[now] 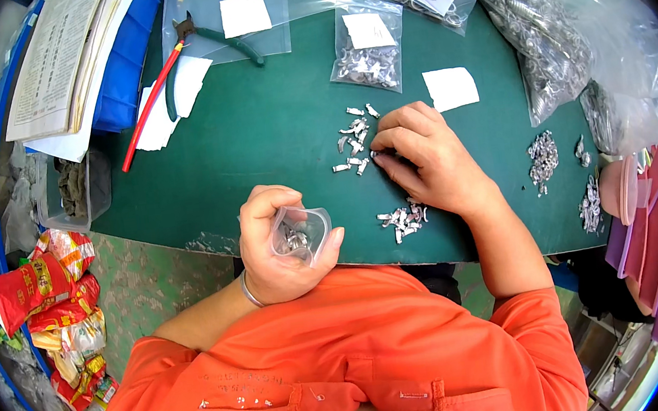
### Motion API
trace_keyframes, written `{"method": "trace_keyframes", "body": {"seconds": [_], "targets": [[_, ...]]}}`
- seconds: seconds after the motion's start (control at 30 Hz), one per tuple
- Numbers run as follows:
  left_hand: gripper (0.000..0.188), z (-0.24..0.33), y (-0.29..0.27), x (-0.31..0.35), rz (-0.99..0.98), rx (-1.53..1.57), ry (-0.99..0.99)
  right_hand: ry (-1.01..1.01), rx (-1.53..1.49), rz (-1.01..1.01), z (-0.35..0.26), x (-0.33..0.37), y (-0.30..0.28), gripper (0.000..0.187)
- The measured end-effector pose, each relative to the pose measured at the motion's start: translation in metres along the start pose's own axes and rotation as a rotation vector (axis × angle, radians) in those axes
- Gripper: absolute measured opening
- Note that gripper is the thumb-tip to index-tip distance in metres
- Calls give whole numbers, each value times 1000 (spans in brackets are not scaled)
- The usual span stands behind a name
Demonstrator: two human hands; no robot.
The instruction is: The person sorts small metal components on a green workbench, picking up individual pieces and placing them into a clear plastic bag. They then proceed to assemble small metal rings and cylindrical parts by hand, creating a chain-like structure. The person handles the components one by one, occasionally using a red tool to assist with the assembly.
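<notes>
My left hand is wrapped round a small clear plastic bag, its mouth spread toward me. Several small silvery metal parts lie inside it. Over the green table, my right hand has thumb and forefinger pinched together beside a loose cluster of the same metal parts. What sits between those fingertips is too small to make out. A second little pile of metal parts lies below the right hand, close to the table's near edge.
A zip bag of metal parts and a white paper slip lie beyond my hands. Pliers, a red pen-like stick and a blue bin are at left. Large parts bags and small piles occupy the right.
</notes>
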State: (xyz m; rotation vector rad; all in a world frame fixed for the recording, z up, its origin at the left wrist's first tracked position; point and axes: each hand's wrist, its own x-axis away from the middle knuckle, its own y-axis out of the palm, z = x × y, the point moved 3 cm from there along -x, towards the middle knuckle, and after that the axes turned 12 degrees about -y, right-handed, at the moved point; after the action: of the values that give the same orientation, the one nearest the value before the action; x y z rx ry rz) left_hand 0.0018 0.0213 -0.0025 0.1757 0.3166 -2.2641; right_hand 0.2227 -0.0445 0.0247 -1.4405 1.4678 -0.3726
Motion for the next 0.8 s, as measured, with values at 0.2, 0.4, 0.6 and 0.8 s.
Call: {"method": "trace_keyframes", "body": {"seconds": [0.2, 0.4, 0.6, 0.8], "targets": [[67, 1, 0, 0, -1, -12, -13, -12, -25, -50, -12, -6, -4, 20], [66, 0, 1, 0, 2, 5, -10, -33, -53, -18, -9, -2, 4, 16], [65, -1, 1, 0, 52, -6, 1, -50, -98, -64, -8, -2, -9, 15], [64, -1, 1, -2, 72, -28, 22, -14, 6, 51, -8, -10, 9, 16]]}}
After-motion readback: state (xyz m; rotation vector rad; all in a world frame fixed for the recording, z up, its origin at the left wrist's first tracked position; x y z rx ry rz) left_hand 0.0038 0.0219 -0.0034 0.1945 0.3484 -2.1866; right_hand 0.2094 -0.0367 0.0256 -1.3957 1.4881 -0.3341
